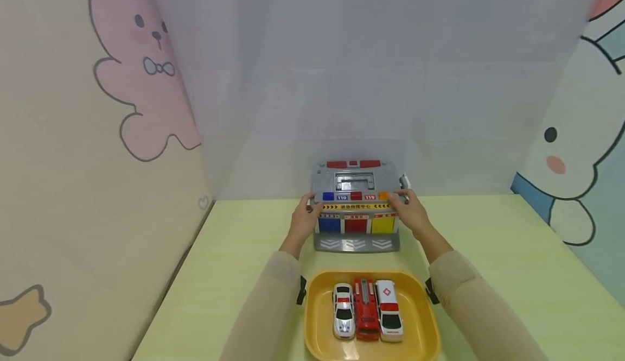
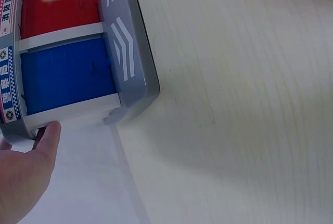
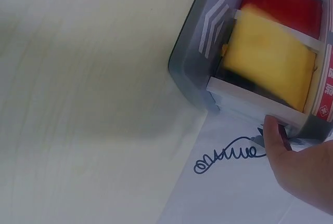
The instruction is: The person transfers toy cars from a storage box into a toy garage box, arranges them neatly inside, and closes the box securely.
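Observation:
A grey toy emergency garage [image 1: 355,207] stands at the back of the table in the head view, with blue, red and yellow doors above a chevron-marked ramp. My left hand [image 1: 304,220] grips its left side, and my right hand [image 1: 413,215] holds the right side, thumbs towards the front. In the left wrist view the blue door [image 2: 67,73] lies flat in its frame, near the fingers. The yellow door [image 3: 273,57] sits crooked in the right wrist view, a dark gap along its edge. The far fingers of both hands are hidden.
Nearer the body, a yellow tray [image 1: 420,312] holds a white police car [image 1: 344,313], a red fire truck [image 1: 365,309] and a white ambulance [image 1: 389,309], side by side. A pale curtain [image 1: 303,78] hangs right behind the garage. Cartoon-printed cloth [image 1: 161,95] borders both sides.

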### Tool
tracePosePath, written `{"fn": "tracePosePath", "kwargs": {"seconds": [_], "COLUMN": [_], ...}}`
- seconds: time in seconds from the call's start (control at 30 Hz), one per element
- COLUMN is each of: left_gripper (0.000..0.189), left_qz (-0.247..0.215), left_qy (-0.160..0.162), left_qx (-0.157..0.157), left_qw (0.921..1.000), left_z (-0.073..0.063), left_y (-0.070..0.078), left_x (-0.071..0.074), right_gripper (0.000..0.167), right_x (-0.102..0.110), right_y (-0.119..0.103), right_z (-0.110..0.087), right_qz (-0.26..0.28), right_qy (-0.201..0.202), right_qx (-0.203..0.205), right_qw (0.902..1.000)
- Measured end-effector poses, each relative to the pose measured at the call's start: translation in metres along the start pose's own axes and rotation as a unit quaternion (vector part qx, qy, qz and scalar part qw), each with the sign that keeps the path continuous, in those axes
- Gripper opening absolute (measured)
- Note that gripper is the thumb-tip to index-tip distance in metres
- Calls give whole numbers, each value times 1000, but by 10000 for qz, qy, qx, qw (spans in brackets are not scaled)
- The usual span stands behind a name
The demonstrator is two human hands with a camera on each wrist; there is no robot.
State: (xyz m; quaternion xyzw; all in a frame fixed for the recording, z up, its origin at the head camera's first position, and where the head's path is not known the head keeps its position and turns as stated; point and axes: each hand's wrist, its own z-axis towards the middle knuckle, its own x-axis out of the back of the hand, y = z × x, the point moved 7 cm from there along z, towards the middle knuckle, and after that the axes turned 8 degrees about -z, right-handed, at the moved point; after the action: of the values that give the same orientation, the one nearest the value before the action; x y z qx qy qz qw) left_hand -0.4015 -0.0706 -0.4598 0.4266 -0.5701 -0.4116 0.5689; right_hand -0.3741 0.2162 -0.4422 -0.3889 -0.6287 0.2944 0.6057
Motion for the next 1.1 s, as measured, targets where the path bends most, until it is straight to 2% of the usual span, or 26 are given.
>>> {"fn": "tracePosePath", "kwargs": {"seconds": [0.37, 0.53, 0.9, 1.1], "left_gripper": [49, 49, 50, 49], "left_qz": [-3, -58, -38, -92], "left_qy": [12, -9, 46, 66], "left_qx": [19, -47, -3, -8], "left_qw": [10000, 10000, 10000, 9999], "left_z": [-4, -4, -4, -5], "left_y": [0, 3, 3, 3], "left_x": [2, 1, 0, 0], "right_gripper": [67, 67, 70, 70], "right_x": [-2, 0, -2, -1], "right_y": [2, 0, 0, -2], "right_z": [0, 0, -3, -10], "right_qz": [33, 258, 771, 619], "right_qy": [-82, -128, -460, -737], "right_qx": [149, 152, 222, 360], "right_qw": [9999, 9995, 9957, 9947]}}
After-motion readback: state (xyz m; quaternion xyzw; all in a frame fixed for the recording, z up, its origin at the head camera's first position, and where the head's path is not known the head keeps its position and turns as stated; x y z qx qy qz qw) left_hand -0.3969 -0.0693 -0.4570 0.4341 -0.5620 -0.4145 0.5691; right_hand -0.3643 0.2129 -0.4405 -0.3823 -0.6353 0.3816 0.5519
